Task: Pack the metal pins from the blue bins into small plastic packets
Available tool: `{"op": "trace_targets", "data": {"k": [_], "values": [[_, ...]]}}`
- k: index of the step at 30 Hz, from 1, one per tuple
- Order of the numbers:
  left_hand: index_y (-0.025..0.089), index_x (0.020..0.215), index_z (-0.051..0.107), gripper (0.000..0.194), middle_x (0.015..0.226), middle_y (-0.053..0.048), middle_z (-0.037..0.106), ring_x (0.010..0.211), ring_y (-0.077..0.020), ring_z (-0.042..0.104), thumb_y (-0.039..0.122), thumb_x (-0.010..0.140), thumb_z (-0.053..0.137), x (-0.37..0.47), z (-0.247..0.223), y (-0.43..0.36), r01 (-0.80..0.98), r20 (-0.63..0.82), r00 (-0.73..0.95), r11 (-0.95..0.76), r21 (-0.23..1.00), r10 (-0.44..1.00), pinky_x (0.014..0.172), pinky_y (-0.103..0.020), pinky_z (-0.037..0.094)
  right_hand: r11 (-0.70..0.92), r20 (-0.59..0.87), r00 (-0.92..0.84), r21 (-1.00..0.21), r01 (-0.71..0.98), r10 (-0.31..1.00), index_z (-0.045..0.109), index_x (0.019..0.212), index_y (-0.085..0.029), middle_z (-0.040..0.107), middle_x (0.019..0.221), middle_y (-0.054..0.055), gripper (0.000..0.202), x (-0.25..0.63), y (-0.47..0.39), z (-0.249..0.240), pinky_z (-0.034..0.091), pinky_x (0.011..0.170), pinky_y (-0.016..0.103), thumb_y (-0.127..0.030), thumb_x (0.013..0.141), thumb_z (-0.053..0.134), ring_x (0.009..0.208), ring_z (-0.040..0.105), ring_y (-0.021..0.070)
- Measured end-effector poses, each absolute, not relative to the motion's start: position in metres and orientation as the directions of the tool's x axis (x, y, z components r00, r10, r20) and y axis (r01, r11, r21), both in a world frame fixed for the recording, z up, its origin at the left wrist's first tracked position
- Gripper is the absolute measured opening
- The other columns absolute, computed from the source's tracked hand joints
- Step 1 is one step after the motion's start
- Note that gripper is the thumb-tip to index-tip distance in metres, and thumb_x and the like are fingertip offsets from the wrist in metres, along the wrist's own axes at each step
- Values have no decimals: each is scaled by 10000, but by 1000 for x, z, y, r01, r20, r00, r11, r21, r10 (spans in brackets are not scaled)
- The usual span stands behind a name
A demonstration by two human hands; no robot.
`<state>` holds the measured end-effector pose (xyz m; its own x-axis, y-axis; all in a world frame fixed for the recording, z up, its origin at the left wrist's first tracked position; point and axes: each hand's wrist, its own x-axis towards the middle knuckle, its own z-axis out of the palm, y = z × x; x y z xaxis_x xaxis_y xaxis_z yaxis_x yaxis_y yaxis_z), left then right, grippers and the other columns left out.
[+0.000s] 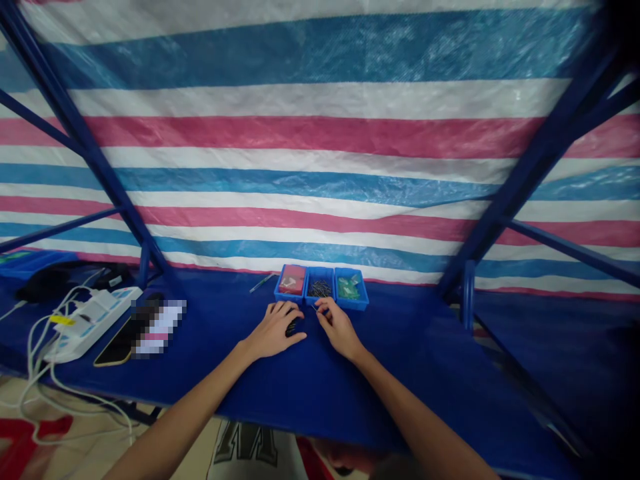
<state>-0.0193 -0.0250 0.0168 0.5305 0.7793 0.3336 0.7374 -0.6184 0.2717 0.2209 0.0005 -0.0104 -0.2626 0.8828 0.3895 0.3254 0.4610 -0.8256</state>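
Observation:
My left hand (275,330) lies on the blue table with its fingers curved round a small black object (293,327). Most of that object is hidden under the palm and fingers; short light marks show on it. Just to the right, my right hand (337,327) pinches a thin metal piece (315,307), too small to name surely. Beyond the fingers stands a blue bin (320,272) filled with thin dark metal pieces (320,289). Beside it are a blue bin with a reddish content (291,280) and one with green pieces in clear wrapping (349,287).
A pen-like stick (263,283) lies left of the bins. Farther left are a white power strip (95,323) with tangled cables, a phone (123,337) and a blurred-out patch. Blue frame posts (470,267) rise at both sides before a striped sheet (320,133).

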Motion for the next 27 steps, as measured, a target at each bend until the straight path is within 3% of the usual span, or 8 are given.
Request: {"op": "trace_targets", "data": {"k": [6, 12, 18, 27], "values": [[317, 1388, 580, 477, 1384, -87, 564, 1277, -329, 482, 588, 996, 606, -32, 4, -29, 796, 345, 429, -530, 294, 835, 1052, -498, 395, 503, 422, -284, -793, 345, 861, 615, 1275, -262, 668, 1061, 42, 298, 221, 0, -9, 511, 745, 307, -293, 1008, 486, 786, 621, 180], [283, 1271, 612, 317, 1240, -63, 576, 1129, -275, 507, 497, 1040, 574, -28, 3, -23, 734, 301, 463, -551, 398, 834, 1040, -463, 409, 470, 411, -233, -807, 357, 881, 522, 1327, -247, 639, 1015, 27, 333, 223, 0, -6, 509, 768, 325, -286, 999, 482, 754, 609, 180], [245, 1109, 597, 158, 1104, -37, 590, 1031, -230, 525, 371, 1086, 504, -13, 5, -19, 657, 269, 565, -623, 425, 780, 993, -393, 426, 463, 417, -202, -817, 344, 886, 494, 1300, -244, 614, 995, 13, 312, 224, 3, -6, 494, 745, 324, -302, 993, 484, 691, 581, 167], [229, 1044, 604, 131, 1065, -43, 599, 1020, -222, 560, 343, 1071, 546, 15, 6, 4, 530, 324, 627, -693, 489, 708, 949, -362, 453, 436, 435, -92, -820, 370, 896, 491, 1237, -241, 604, 965, 13, 241, 228, 4, -8, 479, 699, 307, -322, 1011, 471, 692, 588, 175]]}}
